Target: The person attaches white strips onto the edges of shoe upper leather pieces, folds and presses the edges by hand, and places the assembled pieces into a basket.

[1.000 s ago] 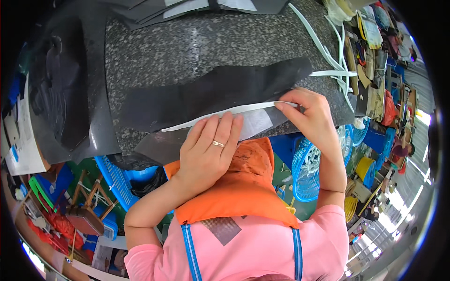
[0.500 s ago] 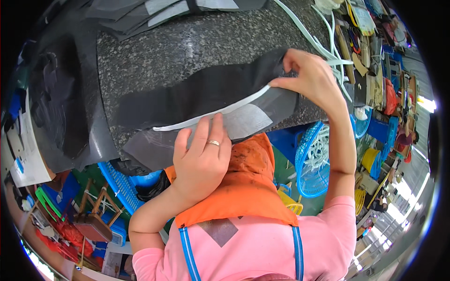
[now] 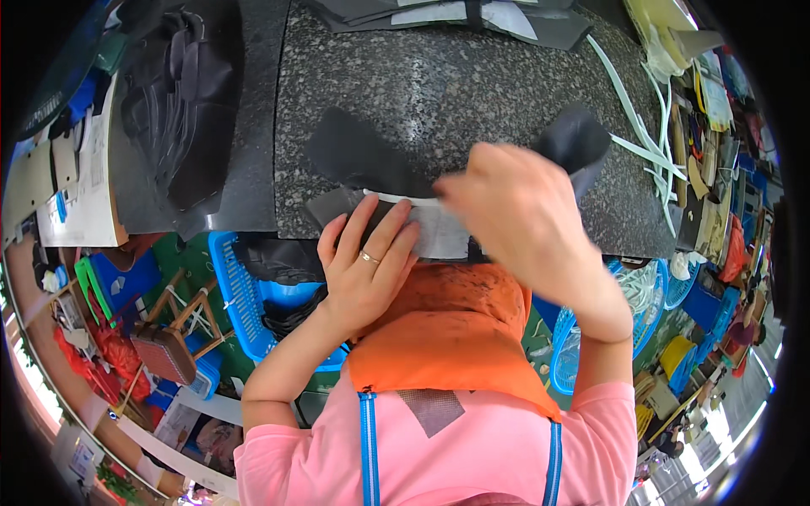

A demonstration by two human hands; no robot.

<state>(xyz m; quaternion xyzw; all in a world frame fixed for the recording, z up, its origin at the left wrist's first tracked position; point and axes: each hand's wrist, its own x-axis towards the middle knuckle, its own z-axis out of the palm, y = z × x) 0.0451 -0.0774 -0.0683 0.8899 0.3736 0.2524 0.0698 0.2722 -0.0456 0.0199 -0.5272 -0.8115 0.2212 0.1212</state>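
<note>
A black sheet piece [image 3: 354, 148] lies curved near the front edge of the stone worktop [image 3: 354, 67], its right end [image 3: 574, 139] curling up. Along its near edge runs a narrow white strip [image 3: 381, 196], with a light grey patch [image 3: 445, 232] just below. My left hand [image 3: 367, 261], with a ring on one finger, rests its spread fingertips on the piece and beside the strip. Over the strip's right part, my right hand [image 3: 523, 211] is curled closed and somewhat blurred; it covers that part, and anything within its fingers is hidden.
Loose pale strips [image 3: 629, 110] lie on the worktop's right side. Dark pieces [image 3: 181, 101] are piled at left, and more layered pieces [image 3: 430, 15] sit at the far edge. Below the worktop stand a blue basket [image 3: 240, 312] at left and another basket [image 3: 564, 358] with pale strips at right.
My right hand has moved left and inward from the piece's right end, changing from a pinch to a curled hand. The black piece now bends up at both ends. My view has shifted.
</note>
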